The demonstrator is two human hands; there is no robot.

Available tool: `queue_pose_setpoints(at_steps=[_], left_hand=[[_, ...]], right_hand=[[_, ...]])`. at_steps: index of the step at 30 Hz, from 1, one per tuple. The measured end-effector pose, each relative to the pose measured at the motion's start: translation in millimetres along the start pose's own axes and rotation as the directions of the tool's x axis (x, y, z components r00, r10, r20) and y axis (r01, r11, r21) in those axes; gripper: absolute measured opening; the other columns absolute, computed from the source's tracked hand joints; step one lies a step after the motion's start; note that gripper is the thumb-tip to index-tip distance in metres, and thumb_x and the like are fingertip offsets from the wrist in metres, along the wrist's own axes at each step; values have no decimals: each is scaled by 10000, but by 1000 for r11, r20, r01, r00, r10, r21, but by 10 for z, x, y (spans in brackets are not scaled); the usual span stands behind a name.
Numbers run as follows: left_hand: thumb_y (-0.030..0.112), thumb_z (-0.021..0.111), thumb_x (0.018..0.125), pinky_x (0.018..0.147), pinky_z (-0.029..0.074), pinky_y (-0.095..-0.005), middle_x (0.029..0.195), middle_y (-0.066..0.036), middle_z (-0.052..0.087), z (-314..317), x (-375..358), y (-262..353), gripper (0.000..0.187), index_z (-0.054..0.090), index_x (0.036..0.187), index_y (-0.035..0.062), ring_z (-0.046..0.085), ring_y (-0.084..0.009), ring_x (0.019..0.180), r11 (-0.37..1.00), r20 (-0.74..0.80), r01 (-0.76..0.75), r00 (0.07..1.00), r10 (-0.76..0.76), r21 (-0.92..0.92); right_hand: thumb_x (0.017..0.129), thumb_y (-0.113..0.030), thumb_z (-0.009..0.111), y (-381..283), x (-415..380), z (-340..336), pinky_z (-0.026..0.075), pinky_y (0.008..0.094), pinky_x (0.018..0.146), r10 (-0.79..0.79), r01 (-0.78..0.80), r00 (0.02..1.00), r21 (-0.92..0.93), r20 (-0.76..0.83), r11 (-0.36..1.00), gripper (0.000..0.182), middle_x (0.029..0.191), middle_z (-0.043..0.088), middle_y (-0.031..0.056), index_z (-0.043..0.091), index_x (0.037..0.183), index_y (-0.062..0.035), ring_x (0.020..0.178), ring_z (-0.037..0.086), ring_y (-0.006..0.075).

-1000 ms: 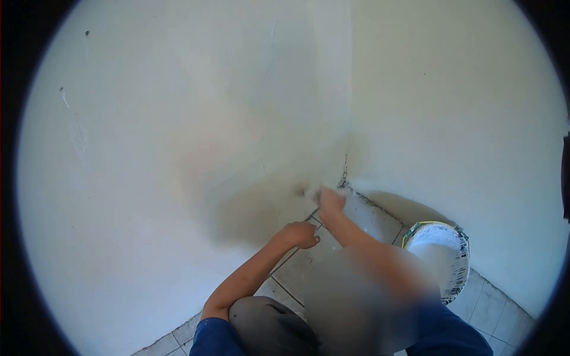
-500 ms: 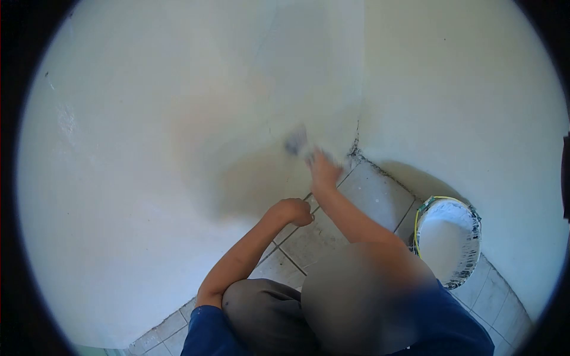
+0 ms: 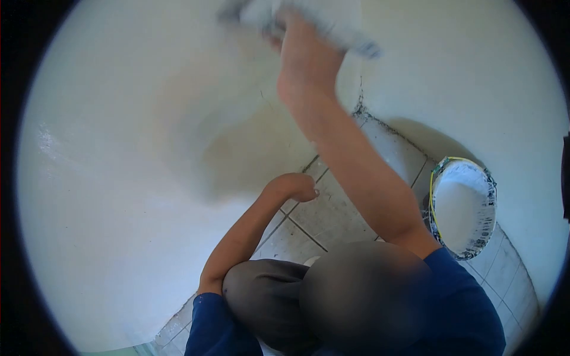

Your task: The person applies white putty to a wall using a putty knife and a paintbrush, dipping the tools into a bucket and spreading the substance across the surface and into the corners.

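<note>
High against the wall point(image 3: 119, 178), my right hand point(image 3: 300, 29) grips a paint-smeared brush point(image 3: 255, 15), blurred by motion. Its dark head points left, and a pale, spattered handle sticks out to the right of the hand. My left hand point(image 3: 301, 187) hangs low near the wall's foot with its fingers curled together; what they hold, if anything, is hidden. To the right of my right forearm stands a bucket point(image 3: 463, 207) of white paint with a yellow handle and drips down its inner wall.
Grey floor tiles point(image 3: 309, 219) lie between my knees and the wall. A second wall point(image 3: 463, 89) meets the first at a corner with dark, flaking marks point(image 3: 360, 110). My bent knees point(image 3: 255, 296) fill the bottom centre.
My right hand has moved up the wall with the brush, and the arm is more outstretched. My left hand stays low and curled. The bucket appears higher and slightly further right as the view has shifted.
</note>
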State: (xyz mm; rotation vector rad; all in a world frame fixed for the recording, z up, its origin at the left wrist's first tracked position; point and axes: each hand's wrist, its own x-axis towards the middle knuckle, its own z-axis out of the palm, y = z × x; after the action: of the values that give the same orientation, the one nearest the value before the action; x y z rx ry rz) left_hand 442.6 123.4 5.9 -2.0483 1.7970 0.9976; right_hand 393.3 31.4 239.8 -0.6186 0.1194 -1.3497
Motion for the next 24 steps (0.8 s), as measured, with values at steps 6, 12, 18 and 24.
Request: queue_pose_setpoints(at_steps=[6, 12, 18, 24], left_hand=[[328, 451, 872, 806, 446, -458, 944, -249, 624, -150, -227, 322, 409, 631, 961, -27, 604, -378, 891, 1000, 97, 4, 995, -3, -9], [336, 430, 876, 786, 451, -451, 935, -244, 627, -69, -203, 279, 420, 638, 954, -20, 606, -380, 862, 1000, 179, -11, 984, 6, 24], [323, 414, 882, 817, 444, -453, 979, -236, 626, -22, -185, 201, 416, 638, 986, -11, 602, -381, 907, 993, 263, 85, 959, -105, 88], [310, 425, 878, 826, 446, -453, 994, -244, 623, 192, -112, 12, 428, 630, 977, -52, 603, -385, 916, 995, 264, 65, 961, -84, 81]], right_hand=[[822, -133, 617, 1437, -968, -2633, 493, 294, 709, 276, -470, 879, -613, -389, 635, 161, 868, 647, 64, 636, 893, 10, 783, 611, 173], [810, -72, 621, 1539, -794, -2791, 537, 329, 719, 549, -667, 725, -230, -415, 708, 302, 1022, 572, 63, 506, 1088, -44, 898, 589, 183], [802, -24, 603, 213, -244, -832, 552, 368, 757, 322, -326, 946, 112, 45, 939, 171, 982, 610, 88, 585, 966, 23, 902, 596, 190], [804, -120, 639, 1576, -1042, -2298, 509, 313, 722, 115, -74, 993, -659, 19, 748, 188, 925, 635, 63, 624, 947, 1, 839, 608, 151]])
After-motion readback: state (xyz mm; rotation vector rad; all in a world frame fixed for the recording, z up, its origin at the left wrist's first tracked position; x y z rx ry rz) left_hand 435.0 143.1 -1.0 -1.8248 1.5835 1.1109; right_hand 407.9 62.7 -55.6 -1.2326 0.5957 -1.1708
